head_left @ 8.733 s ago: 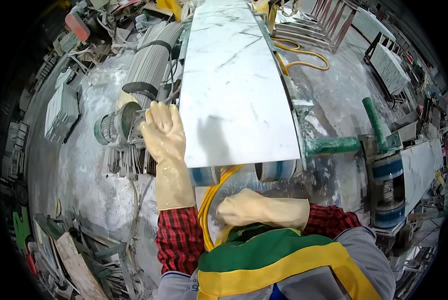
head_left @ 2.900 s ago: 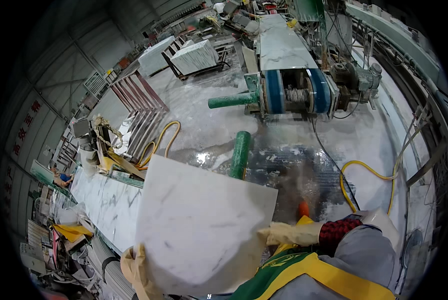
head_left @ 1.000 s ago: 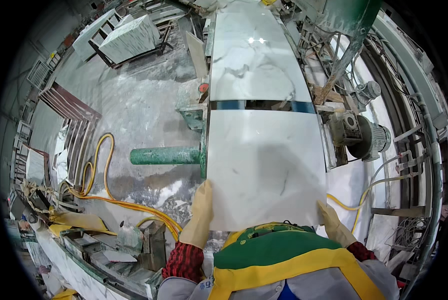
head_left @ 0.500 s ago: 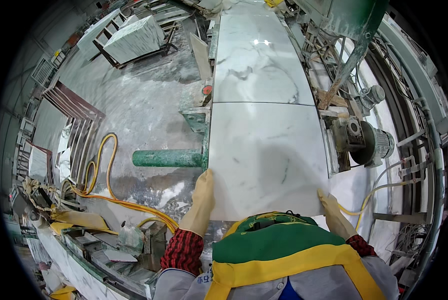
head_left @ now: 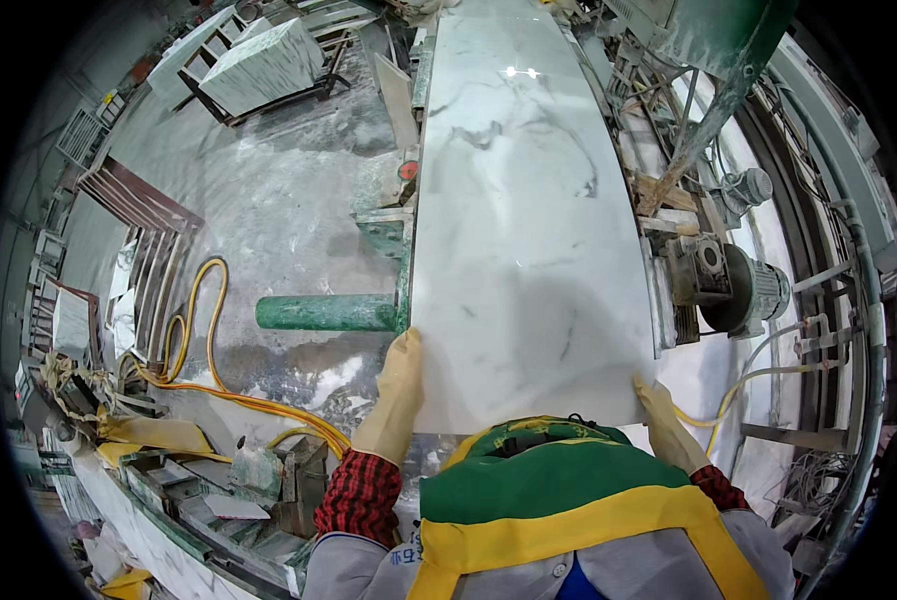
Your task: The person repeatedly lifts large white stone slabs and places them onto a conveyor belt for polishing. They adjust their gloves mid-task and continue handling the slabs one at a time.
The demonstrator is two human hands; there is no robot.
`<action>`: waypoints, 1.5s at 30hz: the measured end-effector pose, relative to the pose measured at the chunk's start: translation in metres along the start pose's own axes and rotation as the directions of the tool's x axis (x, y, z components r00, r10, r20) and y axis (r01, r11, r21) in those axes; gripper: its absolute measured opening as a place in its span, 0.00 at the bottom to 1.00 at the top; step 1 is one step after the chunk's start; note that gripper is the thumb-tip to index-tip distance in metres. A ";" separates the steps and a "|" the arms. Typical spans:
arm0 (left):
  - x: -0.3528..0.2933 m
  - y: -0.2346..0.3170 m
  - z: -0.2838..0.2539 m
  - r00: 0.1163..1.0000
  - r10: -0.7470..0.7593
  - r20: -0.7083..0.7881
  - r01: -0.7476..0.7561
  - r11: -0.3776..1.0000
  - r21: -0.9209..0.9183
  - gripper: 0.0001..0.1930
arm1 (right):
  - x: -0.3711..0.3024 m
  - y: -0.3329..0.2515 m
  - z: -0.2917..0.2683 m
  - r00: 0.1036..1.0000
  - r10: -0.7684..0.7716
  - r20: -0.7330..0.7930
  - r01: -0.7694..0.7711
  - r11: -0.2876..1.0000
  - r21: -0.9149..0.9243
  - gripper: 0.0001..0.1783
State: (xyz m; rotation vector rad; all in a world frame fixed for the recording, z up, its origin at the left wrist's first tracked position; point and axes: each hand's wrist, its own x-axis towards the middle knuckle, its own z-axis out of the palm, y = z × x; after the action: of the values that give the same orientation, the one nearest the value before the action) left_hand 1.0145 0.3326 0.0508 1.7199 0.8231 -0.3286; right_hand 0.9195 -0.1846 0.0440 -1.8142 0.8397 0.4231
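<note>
A white marble slab (head_left: pixel 529 330) with faint grey veins lies flat in front of me. My left hand (head_left: pixel 393 395), in a cream rubber glove, grips its left edge near the front corner. On the opposite edge, my right hand (head_left: pixel 666 425) in a matching glove has hold of the right front corner area. Fingers under the slab are hidden on both sides. Farther away, a second polished marble slab (head_left: pixel 514 120) continues in line with it, and no dark seam shows between the two.
A green roller (head_left: pixel 329 312) sticks out left of the slab. At right sit a grey motor (head_left: pixel 759 290) and pipes. Yellow hoses (head_left: pixel 269 405) cross the floor at left, near a bench (head_left: pixel 194 525) with stone offcuts. Marble blocks (head_left: pixel 266 65) stand on a rack farther back.
The dark gap between the two slabs has closed, and the near slab now abuts the far one. Both my hands stay on its edges. The view has shifted slightly.
</note>
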 end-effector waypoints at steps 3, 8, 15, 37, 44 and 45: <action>0.000 0.001 -0.002 0.999 0.013 -0.034 -0.012 1.000 0.025 0.30 | -0.009 -0.009 0.008 0.996 -0.091 0.027 0.088 0.991 0.100 0.42; -0.003 0.001 0.005 0.999 0.020 -0.044 -0.021 0.999 -0.044 0.32 | -0.020 -0.022 0.010 0.997 -0.079 -0.010 0.079 0.993 0.088 0.40; 0.010 -0.006 0.009 0.995 -0.093 -0.024 0.093 0.996 -0.002 0.33 | -0.046 -0.069 0.008 0.992 0.111 0.055 -0.118 0.982 0.148 0.34; -0.015 0.110 0.050 0.452 0.766 0.458 -0.717 0.007 0.697 0.35 | 0.069 -0.196 0.109 0.350 -0.876 0.332 0.707 0.014 -0.707 0.45; -0.015 0.117 0.055 0.497 0.732 0.466 -0.717 0.044 0.696 0.36 | 0.104 -0.221 0.109 0.383 -0.864 0.329 0.708 0.046 -0.704 0.44; -0.010 0.123 0.056 0.494 0.732 0.470 -0.718 0.039 0.695 0.36 | 0.126 -0.217 0.113 0.374 -0.871 0.318 0.708 0.047 -0.705 0.44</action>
State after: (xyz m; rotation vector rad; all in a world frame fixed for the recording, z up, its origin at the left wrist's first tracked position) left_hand 1.1006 0.2635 0.1290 2.8376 -0.5194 0.0664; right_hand 1.1730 -0.0794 0.0646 -2.8327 -0.5494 -0.2605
